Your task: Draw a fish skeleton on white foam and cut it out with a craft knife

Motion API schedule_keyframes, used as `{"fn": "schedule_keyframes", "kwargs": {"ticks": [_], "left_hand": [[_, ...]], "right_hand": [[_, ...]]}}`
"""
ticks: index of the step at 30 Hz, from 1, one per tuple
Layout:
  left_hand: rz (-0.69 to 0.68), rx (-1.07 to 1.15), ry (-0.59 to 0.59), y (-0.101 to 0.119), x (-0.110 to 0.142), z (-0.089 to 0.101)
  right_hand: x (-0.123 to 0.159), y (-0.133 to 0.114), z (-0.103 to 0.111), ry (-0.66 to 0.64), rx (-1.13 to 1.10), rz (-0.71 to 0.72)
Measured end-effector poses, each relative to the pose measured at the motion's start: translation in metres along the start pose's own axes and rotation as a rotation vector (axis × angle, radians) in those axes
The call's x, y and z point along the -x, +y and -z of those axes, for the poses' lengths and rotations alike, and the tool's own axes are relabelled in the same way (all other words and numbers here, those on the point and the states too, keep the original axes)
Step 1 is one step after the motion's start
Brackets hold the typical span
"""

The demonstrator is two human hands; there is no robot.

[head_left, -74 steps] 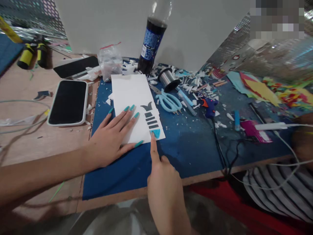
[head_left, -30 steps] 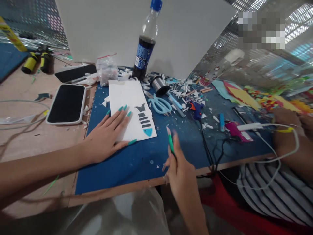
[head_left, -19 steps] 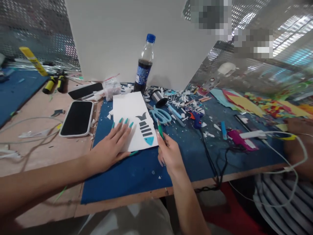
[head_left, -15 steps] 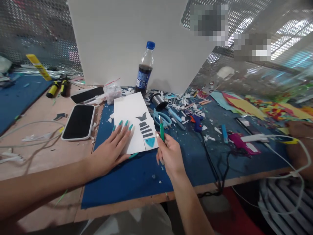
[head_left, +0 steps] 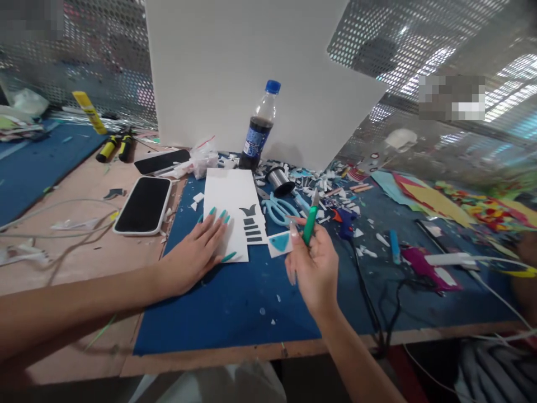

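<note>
The blue piece (head_left: 278,243) has come free of the card (head_left: 229,187), so each moves separately. It sits at the thumb of the right hand (head_left: 318,267), fingers clamped round a knife (head_left: 309,224); the left hand (head_left: 184,270) lies on the card, fingers slightly apart. Scissors (head_left: 275,213) crowd the far side; the mat (head_left: 210,313) stretches near.

Dim, soft indoor light; bright glare pierces perforated sheeting (head_left: 403,39) beyond the right-hand fingers (head_left: 300,251); well right of them, coloured paper scraps (head_left: 482,207) look stretched and blurred.
</note>
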State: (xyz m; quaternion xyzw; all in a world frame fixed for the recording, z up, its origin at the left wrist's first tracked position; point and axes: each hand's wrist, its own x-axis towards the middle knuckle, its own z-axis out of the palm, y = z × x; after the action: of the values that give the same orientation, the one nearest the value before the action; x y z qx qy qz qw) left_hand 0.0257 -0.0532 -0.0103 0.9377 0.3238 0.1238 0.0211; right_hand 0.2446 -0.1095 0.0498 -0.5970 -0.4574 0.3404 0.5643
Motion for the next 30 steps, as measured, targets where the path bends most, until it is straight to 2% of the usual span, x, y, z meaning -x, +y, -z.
{"fn": "schedule_keyframes", "kwargs": {"ticks": [3,5,9,12,15,20,26,30], "left_hand": [[0.022,0.036,0.020,-0.002,-0.001,0.000],[0.030,0.121,0.066,-0.001,-0.005,0.005],[-0.005,0.476,0.168,0.000,-0.021,0.020],[-0.119,0.666,0.242,-0.001,-0.033,0.025],[-0.075,0.731,0.287,-0.004,-0.038,0.021],[-0.023,0.792,0.273,-0.006,-0.038,0.020],[0.011,0.831,0.472,0.001,-0.048,0.017],[0.030,0.742,0.521,0.003,-0.051,0.010]], "right_hand": [[-0.009,-0.005,0.004,-0.083,-0.022,-0.035],[-0.017,-0.008,0.002,-0.208,-0.017,-0.060],[-0.036,-0.015,-0.013,-0.527,-0.034,-0.109],[-0.051,-0.015,-0.027,-0.658,-0.108,-0.123],[-0.063,-0.011,-0.038,-0.683,-0.150,-0.109],[-0.069,-0.005,-0.040,-0.728,-0.142,-0.126],[-0.057,0.008,-0.032,-0.685,-0.266,-0.261],[-0.049,0.016,-0.029,-0.614,-0.237,-0.296]]}}
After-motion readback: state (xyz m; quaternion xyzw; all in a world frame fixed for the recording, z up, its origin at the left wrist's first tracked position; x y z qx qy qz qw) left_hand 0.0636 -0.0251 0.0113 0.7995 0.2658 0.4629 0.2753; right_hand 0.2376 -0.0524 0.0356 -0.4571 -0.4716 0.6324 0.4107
